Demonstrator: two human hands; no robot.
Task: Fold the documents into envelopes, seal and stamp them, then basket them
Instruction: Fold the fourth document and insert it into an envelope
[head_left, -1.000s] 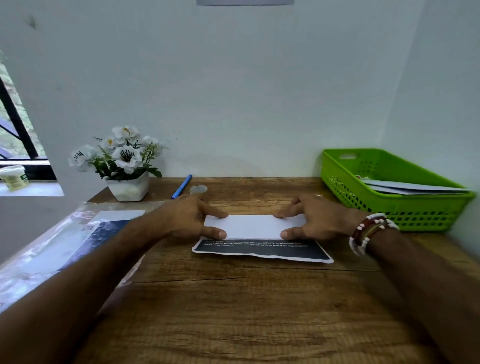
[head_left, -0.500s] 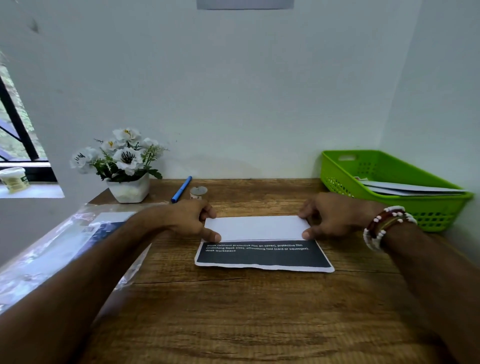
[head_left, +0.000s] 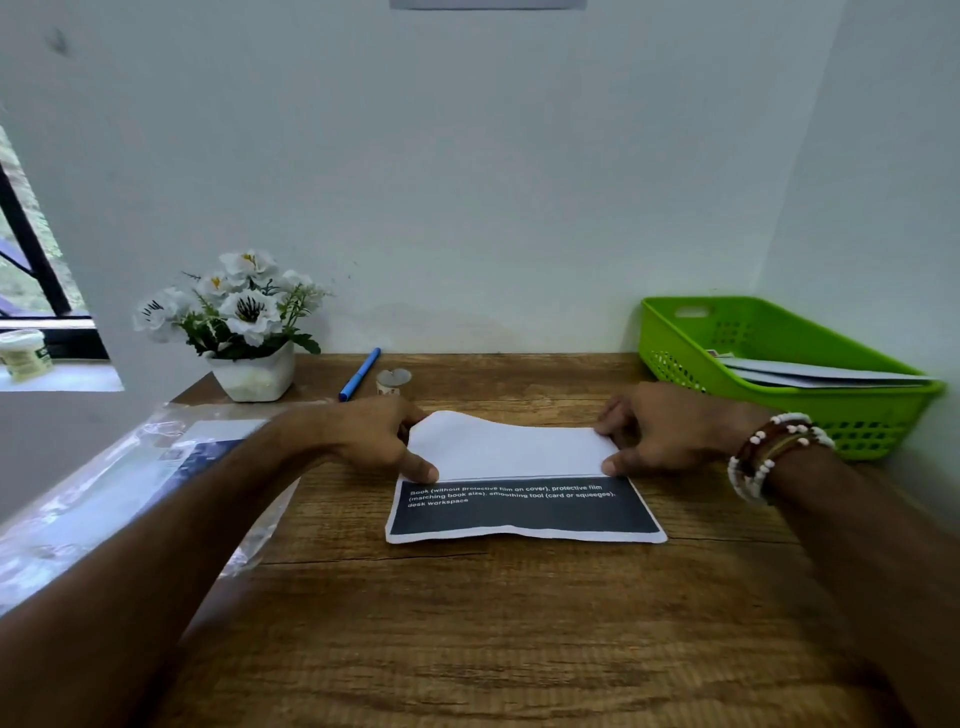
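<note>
Wooden desk (head_left: 493, 623) carries one document (head_left: 524, 512), lying flat at its centre, directly ahead of the person and well apart from the green basket (head_left: 675, 364) at the right rear. The sheet's far portion is turned over toward the person as a white flap (head_left: 509, 449), leaving a dark printed band with white lettering exposed along the near edge. The left hand (head_left: 363, 436) holds the flap's left end, thumb pressed on the near corner and fingers curled at the far edge. The right hand (head_left: 670, 426), with a beaded bracelet (head_left: 774, 452) at the wrist, pinches the right end likewise. In my judgement, the hands are set at opposite ends to keep the edges square while the crease is set. The flap's far-left corner bows upward and is not yet flattened, so the fold is judged incomplete. Finished envelopes (head_left: 815, 374) lie inside the basket, which suggests a repeat cycle. A plastic sleeve (head_left: 130, 483) of further papers lies on the left side of the desk, within the left arm's reach. A blue pen (head_left: 360, 374) and a small cylinder (head_left: 393, 382) of unclear purpose sit near the wall beside a potted flower (head_left: 254, 374). No loose envelope can be made out on the desk.
</note>
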